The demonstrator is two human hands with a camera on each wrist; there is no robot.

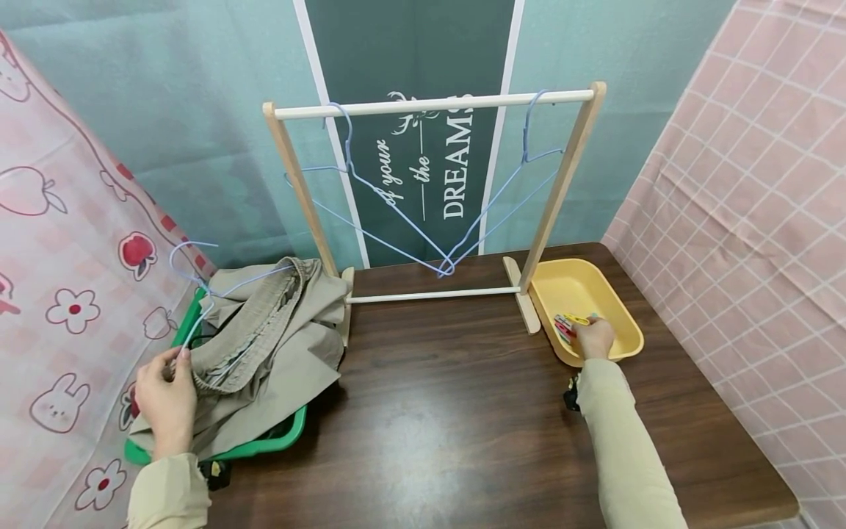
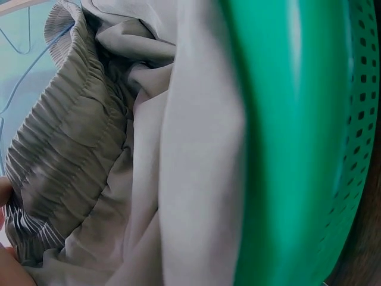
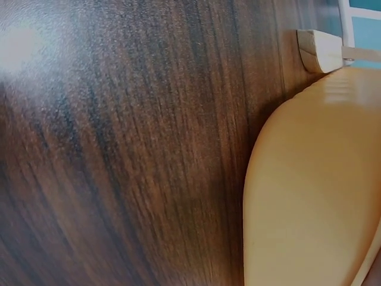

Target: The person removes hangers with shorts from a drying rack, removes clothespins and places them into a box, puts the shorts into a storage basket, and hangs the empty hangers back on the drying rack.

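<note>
A beige garment (image 1: 264, 397) with a gathered elastic waistband (image 2: 65, 131) lies over a green basket (image 1: 280, 439); whether it is pants or a skirt I cannot tell. A blue wire hanger (image 1: 200, 283) runs into the open waist. My left hand (image 1: 168, 400) pinches the near end of the waistband, beside the hanger's lower corner. On the right, my right hand (image 1: 595, 339) reaches into a yellow basin (image 1: 624, 323). Its fingertips pinch a yellow clothespin (image 1: 578, 319), partly hidden by the hand. Several colored clothespins (image 1: 563, 328) lie beside it; the right wrist view hides them behind the basin wall.
A rack with a white rail (image 1: 429, 106) and wooden legs (image 1: 560, 187) stands at the back. Two blue hangers (image 1: 396, 209) hang from it, their lower corners meeting in the middle. Brown table (image 1: 423, 411) lies between basket and basin. A pink checked curtain (image 1: 747, 191) borders the right side.
</note>
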